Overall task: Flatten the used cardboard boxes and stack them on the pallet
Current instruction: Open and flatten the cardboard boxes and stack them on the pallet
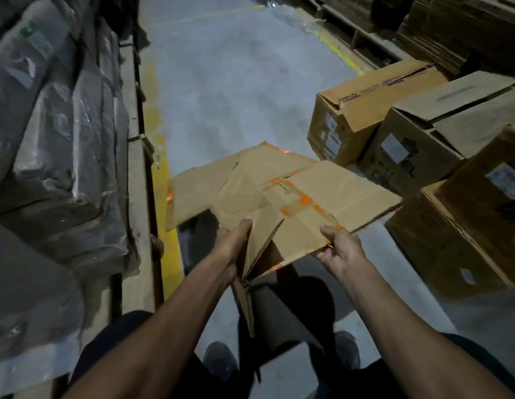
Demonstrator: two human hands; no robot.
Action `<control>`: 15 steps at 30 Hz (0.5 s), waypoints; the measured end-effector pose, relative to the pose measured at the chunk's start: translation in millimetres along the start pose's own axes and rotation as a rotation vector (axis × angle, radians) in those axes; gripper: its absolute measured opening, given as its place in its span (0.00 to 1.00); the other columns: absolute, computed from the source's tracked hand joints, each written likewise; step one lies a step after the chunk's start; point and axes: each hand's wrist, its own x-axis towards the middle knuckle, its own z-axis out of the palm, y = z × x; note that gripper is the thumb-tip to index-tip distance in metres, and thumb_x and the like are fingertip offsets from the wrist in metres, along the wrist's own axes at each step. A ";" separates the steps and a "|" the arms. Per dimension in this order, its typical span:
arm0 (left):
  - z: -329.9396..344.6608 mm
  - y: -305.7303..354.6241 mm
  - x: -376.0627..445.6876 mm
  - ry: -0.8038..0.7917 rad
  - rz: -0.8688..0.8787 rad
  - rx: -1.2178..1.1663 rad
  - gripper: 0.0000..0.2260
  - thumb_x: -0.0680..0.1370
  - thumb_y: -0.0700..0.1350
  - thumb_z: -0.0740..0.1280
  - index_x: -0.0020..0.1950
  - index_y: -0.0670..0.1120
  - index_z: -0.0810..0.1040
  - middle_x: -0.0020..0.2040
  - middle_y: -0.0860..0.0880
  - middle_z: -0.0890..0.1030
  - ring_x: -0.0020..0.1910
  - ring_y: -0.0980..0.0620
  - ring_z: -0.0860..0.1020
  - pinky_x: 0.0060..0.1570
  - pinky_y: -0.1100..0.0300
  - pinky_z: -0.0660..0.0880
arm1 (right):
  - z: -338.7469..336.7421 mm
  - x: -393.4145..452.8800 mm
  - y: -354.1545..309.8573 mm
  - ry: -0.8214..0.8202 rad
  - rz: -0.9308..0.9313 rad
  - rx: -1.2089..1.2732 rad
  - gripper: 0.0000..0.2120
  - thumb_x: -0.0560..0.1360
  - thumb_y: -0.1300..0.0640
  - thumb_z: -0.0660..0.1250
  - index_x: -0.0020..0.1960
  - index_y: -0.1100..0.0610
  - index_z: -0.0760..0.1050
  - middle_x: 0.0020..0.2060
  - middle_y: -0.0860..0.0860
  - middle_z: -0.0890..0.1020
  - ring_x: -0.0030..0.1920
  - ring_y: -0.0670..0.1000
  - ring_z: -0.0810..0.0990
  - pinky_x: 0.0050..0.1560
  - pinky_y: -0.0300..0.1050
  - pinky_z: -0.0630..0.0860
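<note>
Both hands [233,240] [341,246] grip a half-flattened, orange-taped cardboard box [279,191]; flaps splayed.

Head-worn view — forward, downward, close over floor [236,82]

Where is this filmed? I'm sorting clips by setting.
Probably a warehouse aisle: concrete floor with yellow line, wrapped goods on the left, stacked cartons on the right.

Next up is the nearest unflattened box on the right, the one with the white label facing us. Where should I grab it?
Probably by its top edges, coming from above. The nearest box stands upright on the floor, packed against other boxes, so only its top and aisle-facing side are free. Both hands are full: left hand, right hand, holding flattened cardboard.
</note>
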 end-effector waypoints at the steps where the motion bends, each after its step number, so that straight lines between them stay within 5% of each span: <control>1: 0.5 -4.1 -0.3 0.015 0.024 -0.014 0.22 0.77 0.57 0.70 0.64 0.43 0.77 0.54 0.43 0.84 0.46 0.45 0.83 0.27 0.62 0.78 | -0.7 -1.7 0.5 -0.005 0.011 0.003 0.21 0.77 0.73 0.64 0.69 0.64 0.70 0.57 0.66 0.81 0.51 0.66 0.83 0.35 0.65 0.82; 6: 4.9 -8.6 -18.7 0.226 0.132 0.006 0.27 0.65 0.65 0.67 0.51 0.44 0.83 0.51 0.41 0.84 0.49 0.41 0.83 0.51 0.44 0.82 | 0.9 -6.3 1.9 -0.009 0.037 0.010 0.20 0.77 0.73 0.63 0.67 0.63 0.72 0.55 0.66 0.82 0.49 0.66 0.84 0.38 0.66 0.82; 9: 4.4 -6.4 -56.1 0.456 0.185 0.165 0.28 0.71 0.62 0.62 0.60 0.43 0.80 0.59 0.43 0.79 0.57 0.39 0.78 0.57 0.48 0.77 | 5.8 -11.9 1.6 -0.012 0.018 0.003 0.21 0.76 0.74 0.63 0.68 0.62 0.72 0.56 0.65 0.82 0.48 0.66 0.84 0.36 0.65 0.82; 13: 10.9 -23.1 -85.0 0.311 0.090 -0.161 0.18 0.80 0.53 0.58 0.56 0.42 0.80 0.52 0.37 0.83 0.52 0.36 0.82 0.43 0.46 0.78 | 11.4 -17.6 1.3 -0.006 -0.006 0.005 0.21 0.76 0.74 0.63 0.68 0.62 0.73 0.53 0.64 0.83 0.46 0.65 0.84 0.33 0.62 0.82; 15: 16.9 -32.9 -100.8 0.270 0.022 -0.286 0.13 0.82 0.48 0.57 0.47 0.41 0.77 0.36 0.41 0.81 0.35 0.44 0.80 0.29 0.58 0.71 | 12.5 -20.0 4.0 0.001 -0.009 -0.003 0.22 0.76 0.73 0.63 0.68 0.62 0.72 0.53 0.64 0.83 0.46 0.65 0.84 0.32 0.60 0.81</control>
